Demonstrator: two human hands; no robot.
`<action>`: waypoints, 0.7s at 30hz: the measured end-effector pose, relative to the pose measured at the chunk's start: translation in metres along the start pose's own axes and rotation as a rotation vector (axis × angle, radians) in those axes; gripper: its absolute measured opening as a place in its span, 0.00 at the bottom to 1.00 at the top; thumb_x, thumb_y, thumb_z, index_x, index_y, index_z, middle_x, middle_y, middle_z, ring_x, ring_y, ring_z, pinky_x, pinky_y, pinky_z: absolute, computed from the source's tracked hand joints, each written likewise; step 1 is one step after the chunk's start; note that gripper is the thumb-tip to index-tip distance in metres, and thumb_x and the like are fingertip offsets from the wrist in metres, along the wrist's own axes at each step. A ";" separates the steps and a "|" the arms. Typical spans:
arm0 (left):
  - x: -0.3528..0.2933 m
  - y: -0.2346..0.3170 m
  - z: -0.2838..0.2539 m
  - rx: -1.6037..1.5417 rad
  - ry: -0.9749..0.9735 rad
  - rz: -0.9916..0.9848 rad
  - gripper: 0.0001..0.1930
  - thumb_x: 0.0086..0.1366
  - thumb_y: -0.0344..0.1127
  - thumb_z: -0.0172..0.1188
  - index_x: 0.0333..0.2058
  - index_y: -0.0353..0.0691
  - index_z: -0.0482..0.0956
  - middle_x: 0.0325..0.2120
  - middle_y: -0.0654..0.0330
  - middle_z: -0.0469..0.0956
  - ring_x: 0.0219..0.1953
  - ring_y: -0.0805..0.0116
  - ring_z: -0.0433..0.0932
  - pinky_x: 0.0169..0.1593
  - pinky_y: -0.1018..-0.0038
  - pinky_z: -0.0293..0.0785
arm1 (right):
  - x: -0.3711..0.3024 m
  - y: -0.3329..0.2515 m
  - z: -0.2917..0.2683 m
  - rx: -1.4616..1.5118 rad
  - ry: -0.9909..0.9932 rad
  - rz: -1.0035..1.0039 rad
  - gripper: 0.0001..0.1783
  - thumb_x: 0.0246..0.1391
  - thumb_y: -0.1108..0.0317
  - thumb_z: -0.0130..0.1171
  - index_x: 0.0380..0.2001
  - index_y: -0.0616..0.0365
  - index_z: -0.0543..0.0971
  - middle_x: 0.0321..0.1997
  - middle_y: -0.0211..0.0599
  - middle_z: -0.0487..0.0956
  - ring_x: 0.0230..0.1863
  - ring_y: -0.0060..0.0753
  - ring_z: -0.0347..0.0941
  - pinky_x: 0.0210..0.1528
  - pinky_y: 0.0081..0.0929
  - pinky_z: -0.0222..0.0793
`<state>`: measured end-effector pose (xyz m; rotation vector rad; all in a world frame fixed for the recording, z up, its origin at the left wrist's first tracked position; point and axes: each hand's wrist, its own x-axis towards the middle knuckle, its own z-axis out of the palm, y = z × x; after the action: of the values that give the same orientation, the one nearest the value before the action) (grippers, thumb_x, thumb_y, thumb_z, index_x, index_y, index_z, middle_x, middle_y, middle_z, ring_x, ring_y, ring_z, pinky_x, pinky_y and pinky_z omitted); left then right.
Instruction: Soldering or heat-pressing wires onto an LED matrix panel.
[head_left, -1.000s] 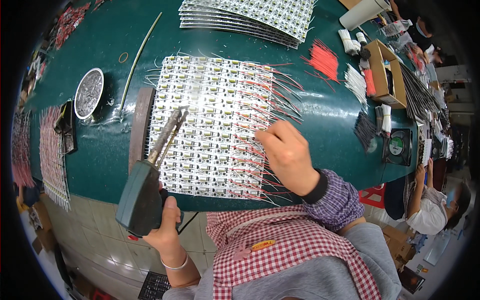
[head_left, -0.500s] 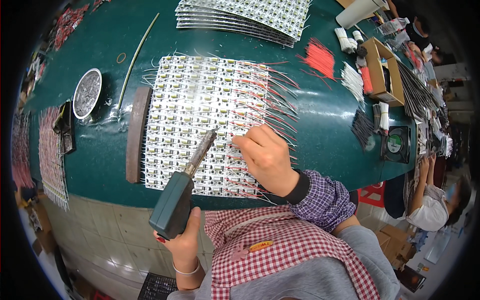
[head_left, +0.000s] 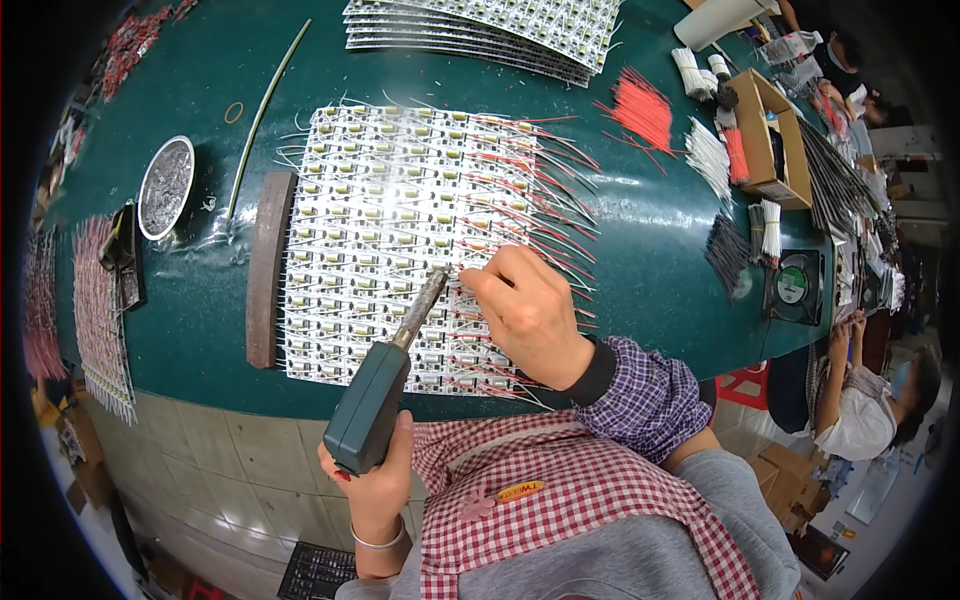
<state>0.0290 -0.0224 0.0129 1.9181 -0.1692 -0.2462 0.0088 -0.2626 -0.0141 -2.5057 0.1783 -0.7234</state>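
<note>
Two bare hands work over a white panel of small circuit boards [head_left: 400, 240] lying flat on a dark green table [head_left: 660, 265], directly under the right fingers and reaching away to their left. The left hand [head_left: 378, 482] is wrapped around the handle of a soldering gun [head_left: 368, 408], its metal tip just beside the right fingertips. The right hand [head_left: 530, 312] has thumb and forefinger drawn together above the panel; from where I stand, I cannot tell whether a wire lies between them. Red and white leads [head_left: 560, 165] fringe the panel's right edge, above and below those fingers, so this side looks well advanced, though which joints are finished is too small to judge. Beyond the fingers, a stack of similar panels [head_left: 500, 30] shows no red leads that I can see, and probably remains to be wired. Textures vary: the panel is studded with tiny yellowish-green parts in neat rows, and the leads are thin and springy-looking. Left of the fingers, past the panel, lie a straight brown bar [head_left: 270, 270] and a round, pale-rimmed bowl [head_left: 192, 172] of grey, crumpled-looking material. Right of and beyond the fingers, loose red wires [head_left: 642, 108] are heaped like straw near a white bundle [head_left: 708, 160].
</note>
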 end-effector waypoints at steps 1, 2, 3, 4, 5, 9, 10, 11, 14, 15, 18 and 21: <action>0.000 0.001 0.002 -0.022 0.013 -0.010 0.13 0.57 0.25 0.75 0.40 0.30 0.84 0.36 0.58 0.80 0.33 0.71 0.78 0.37 0.74 0.74 | 0.000 0.000 0.000 0.001 -0.005 0.002 0.13 0.43 0.83 0.66 0.36 0.63 0.83 0.27 0.36 0.72 0.30 0.37 0.74 0.30 0.33 0.72; 0.000 0.002 0.002 -0.044 0.025 -0.021 0.13 0.57 0.26 0.75 0.40 0.30 0.84 0.37 0.58 0.80 0.34 0.71 0.78 0.37 0.74 0.74 | 0.000 0.000 0.000 0.004 -0.007 0.005 0.13 0.43 0.83 0.66 0.36 0.63 0.83 0.27 0.36 0.72 0.30 0.37 0.74 0.30 0.33 0.72; 0.000 0.003 0.000 -0.047 -0.012 -0.068 0.14 0.57 0.26 0.75 0.41 0.30 0.84 0.38 0.57 0.79 0.35 0.71 0.78 0.38 0.74 0.74 | 0.000 0.000 0.000 0.006 -0.008 0.009 0.14 0.43 0.83 0.66 0.36 0.63 0.83 0.27 0.37 0.72 0.30 0.37 0.74 0.30 0.33 0.72; 0.002 0.004 -0.004 -0.050 -0.049 -0.115 0.15 0.57 0.26 0.75 0.42 0.30 0.83 0.40 0.56 0.78 0.37 0.71 0.77 0.39 0.75 0.74 | 0.000 0.000 0.000 0.008 -0.009 0.013 0.14 0.43 0.83 0.66 0.36 0.63 0.83 0.27 0.37 0.72 0.30 0.38 0.74 0.30 0.34 0.72; 0.002 0.004 -0.007 -0.053 -0.087 -0.162 0.16 0.57 0.26 0.76 0.43 0.30 0.83 0.42 0.56 0.77 0.38 0.70 0.77 0.40 0.75 0.74 | -0.001 0.001 0.000 0.010 -0.009 0.014 0.14 0.43 0.83 0.66 0.36 0.63 0.83 0.28 0.37 0.72 0.30 0.38 0.74 0.30 0.34 0.72; 0.000 0.000 -0.008 -0.011 -0.085 -0.133 0.16 0.57 0.26 0.75 0.43 0.29 0.83 0.42 0.55 0.78 0.37 0.69 0.79 0.40 0.73 0.75 | -0.001 0.001 0.000 0.012 -0.011 0.017 0.14 0.42 0.83 0.66 0.36 0.62 0.83 0.28 0.37 0.72 0.30 0.38 0.74 0.31 0.34 0.72; -0.001 -0.003 -0.006 0.024 -0.060 -0.057 0.16 0.57 0.26 0.75 0.43 0.29 0.83 0.41 0.55 0.79 0.36 0.68 0.79 0.39 0.72 0.75 | 0.000 0.000 0.000 0.011 -0.013 0.019 0.14 0.42 0.84 0.66 0.36 0.62 0.83 0.28 0.37 0.72 0.30 0.38 0.74 0.31 0.34 0.72; -0.002 -0.006 -0.005 0.058 -0.036 0.019 0.16 0.57 0.26 0.75 0.43 0.28 0.82 0.41 0.54 0.80 0.34 0.68 0.80 0.38 0.71 0.76 | 0.000 0.000 0.001 0.012 -0.010 0.018 0.14 0.42 0.84 0.66 0.37 0.62 0.83 0.28 0.37 0.72 0.30 0.38 0.74 0.31 0.34 0.72; -0.004 -0.011 -0.006 0.133 -0.047 0.029 0.17 0.57 0.26 0.74 0.44 0.28 0.82 0.40 0.53 0.81 0.33 0.66 0.80 0.37 0.69 0.76 | 0.000 0.001 0.001 0.015 -0.005 0.018 0.15 0.42 0.84 0.65 0.37 0.62 0.83 0.28 0.37 0.72 0.30 0.38 0.73 0.31 0.34 0.72; -0.003 -0.011 -0.008 0.124 -0.082 0.013 0.17 0.57 0.26 0.74 0.44 0.28 0.82 0.41 0.53 0.80 0.33 0.65 0.80 0.37 0.70 0.76 | 0.000 0.001 0.001 0.017 -0.005 0.017 0.15 0.42 0.84 0.65 0.37 0.62 0.83 0.28 0.37 0.72 0.30 0.38 0.73 0.31 0.34 0.72; 0.002 -0.008 -0.009 0.084 -0.116 -0.001 0.16 0.57 0.26 0.74 0.43 0.28 0.82 0.40 0.53 0.80 0.33 0.66 0.80 0.37 0.71 0.76 | 0.001 0.000 0.001 0.019 -0.004 0.018 0.15 0.42 0.84 0.64 0.37 0.61 0.83 0.28 0.37 0.72 0.31 0.38 0.73 0.31 0.34 0.72; 0.008 0.002 -0.003 0.035 -0.069 0.034 0.14 0.56 0.26 0.74 0.40 0.28 0.83 0.35 0.55 0.82 0.31 0.68 0.81 0.35 0.73 0.76 | 0.000 0.000 0.001 0.016 -0.014 0.023 0.15 0.42 0.84 0.64 0.37 0.61 0.83 0.28 0.37 0.72 0.31 0.38 0.73 0.31 0.34 0.72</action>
<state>0.0376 -0.0219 0.0152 1.9408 -0.2532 -0.2890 0.0093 -0.2625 -0.0148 -2.4893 0.1951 -0.6960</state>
